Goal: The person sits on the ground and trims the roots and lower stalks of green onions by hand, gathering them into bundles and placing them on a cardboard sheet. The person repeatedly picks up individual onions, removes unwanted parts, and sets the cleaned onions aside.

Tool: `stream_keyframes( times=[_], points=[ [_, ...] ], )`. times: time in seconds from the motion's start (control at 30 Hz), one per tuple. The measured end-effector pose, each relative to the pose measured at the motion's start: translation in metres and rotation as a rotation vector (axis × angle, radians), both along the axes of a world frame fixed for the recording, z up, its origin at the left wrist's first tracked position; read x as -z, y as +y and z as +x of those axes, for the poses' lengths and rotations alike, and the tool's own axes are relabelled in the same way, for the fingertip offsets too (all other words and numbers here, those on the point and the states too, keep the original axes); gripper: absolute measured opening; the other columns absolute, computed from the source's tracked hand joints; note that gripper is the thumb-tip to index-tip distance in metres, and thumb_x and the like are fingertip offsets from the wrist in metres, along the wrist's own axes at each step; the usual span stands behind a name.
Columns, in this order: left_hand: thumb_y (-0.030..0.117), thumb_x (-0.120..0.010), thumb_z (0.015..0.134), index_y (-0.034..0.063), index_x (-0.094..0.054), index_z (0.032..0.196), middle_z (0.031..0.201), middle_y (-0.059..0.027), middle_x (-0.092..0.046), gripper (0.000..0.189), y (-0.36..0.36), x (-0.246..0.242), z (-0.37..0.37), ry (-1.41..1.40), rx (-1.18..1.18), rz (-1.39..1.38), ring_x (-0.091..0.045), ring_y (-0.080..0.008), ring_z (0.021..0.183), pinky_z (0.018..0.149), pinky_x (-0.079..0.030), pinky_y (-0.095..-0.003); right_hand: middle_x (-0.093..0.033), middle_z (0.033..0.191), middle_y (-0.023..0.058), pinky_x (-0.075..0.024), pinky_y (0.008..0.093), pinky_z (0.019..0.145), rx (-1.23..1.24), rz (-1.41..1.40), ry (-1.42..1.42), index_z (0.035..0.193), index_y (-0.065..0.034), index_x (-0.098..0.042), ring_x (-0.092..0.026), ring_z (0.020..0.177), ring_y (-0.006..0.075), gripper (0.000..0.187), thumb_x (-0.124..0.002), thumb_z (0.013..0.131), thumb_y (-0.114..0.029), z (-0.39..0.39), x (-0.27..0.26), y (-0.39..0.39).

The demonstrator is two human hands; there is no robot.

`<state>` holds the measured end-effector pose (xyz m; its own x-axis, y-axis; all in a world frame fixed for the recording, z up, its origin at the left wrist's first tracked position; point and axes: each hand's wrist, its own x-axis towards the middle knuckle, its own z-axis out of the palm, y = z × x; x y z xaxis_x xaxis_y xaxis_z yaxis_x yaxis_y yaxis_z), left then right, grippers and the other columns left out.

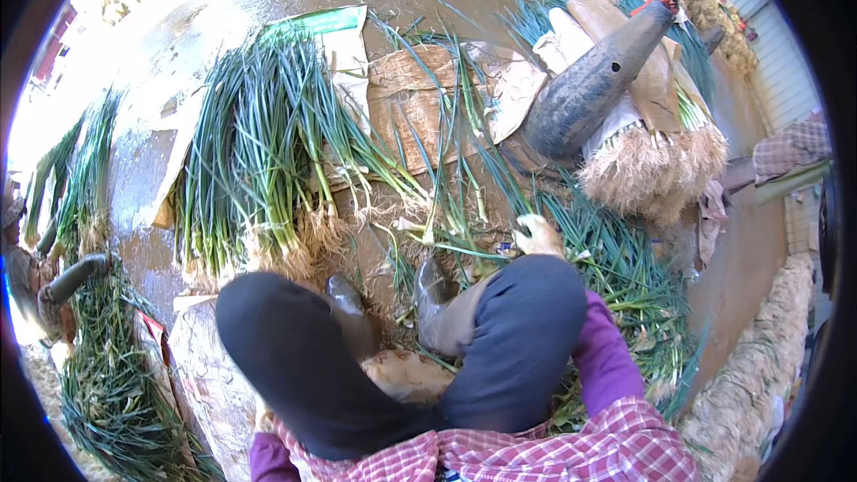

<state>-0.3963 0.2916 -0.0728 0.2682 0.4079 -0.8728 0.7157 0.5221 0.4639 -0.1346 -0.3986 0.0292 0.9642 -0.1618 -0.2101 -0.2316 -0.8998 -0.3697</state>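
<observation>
My right hand (539,237), pale and perhaps gloved, is beyond my right knee. Long green onion leaves (503,177) run up to its fingers; whether it grips them is unclear. Beside it on the right lies a loose heap of green onions and leaves (612,261). My left hand (264,417) shows only partly beside my left thigh, over a pale sack (207,355); its fingers are hidden. Ahead on the left, a thick row of rooted green onions (261,147) lies on sacking. A few separate stalks (462,194) lie between the row and my right hand.
My boots (434,288) stand on wet, muddy ground. A dark boot-shaped object (589,87) leans near wrapped, rooted bundles (653,164) at upper right. Flat brown sacking (408,100) lies ahead. At the far left, another person's arm (77,278) is near more onions (94,181).
</observation>
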Motion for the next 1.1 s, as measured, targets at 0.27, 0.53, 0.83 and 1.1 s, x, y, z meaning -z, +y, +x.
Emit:
stream_keyframes(
  times=[0.27,0.53,0.83,1.1],
  points=[
    [0.036,-0.049,0.099,0.0058,-0.059,0.112,0.094,-0.0104,-0.066,0.034,-0.123,0.004,0.074,0.134,0.307,-0.048,-0.066,-0.0242,0.078,0.069,-0.054,-0.0375,-0.059,0.131,0.0270,-0.0465,0.0408,0.100,0.232,0.428,-0.009,0.134,0.0043,-0.052,-0.060,0.119,0.0337,0.065,-0.070,0.087,-0.037,0.212,0.065,-0.005],
    [0.035,-0.050,0.099,0.0062,-0.059,0.111,0.093,-0.0101,-0.066,0.032,-0.216,-0.003,0.151,0.139,0.496,-0.108,-0.066,-0.0238,0.078,0.068,-0.054,-0.0371,-0.055,0.133,0.0262,-0.0506,0.0407,0.096,0.303,0.093,0.076,0.148,0.0049,-0.031,-0.058,0.119,0.0333,0.097,-0.072,0.084,-0.055,0.321,0.115,0.059],
    [0.033,-0.051,0.099,0.0065,-0.060,0.111,0.092,-0.0098,-0.066,0.031,-0.159,-0.009,0.088,0.227,0.382,-0.030,-0.066,-0.0235,0.077,0.066,-0.054,-0.0368,-0.048,0.128,0.0153,-0.0501,0.0347,0.098,-0.664,-0.273,0.125,0.156,-0.0089,-0.021,-0.053,0.112,0.0260,0.077,-0.054,0.089,0.011,0.123,0.139,0.147],
    [0.032,-0.052,0.098,0.0069,-0.060,0.110,0.091,-0.0096,-0.066,0.029,-0.121,-0.007,0.027,0.209,0.300,0.008,-0.066,-0.0231,0.076,0.065,-0.054,-0.0364,-0.064,0.093,0.0129,-0.0535,0.0448,0.073,-0.581,-0.107,0.357,0.106,-0.0158,-0.069,-0.066,0.089,0.0329,0.028,-0.062,0.080,-0.008,-0.145,0.058,-0.038]
  ],
)
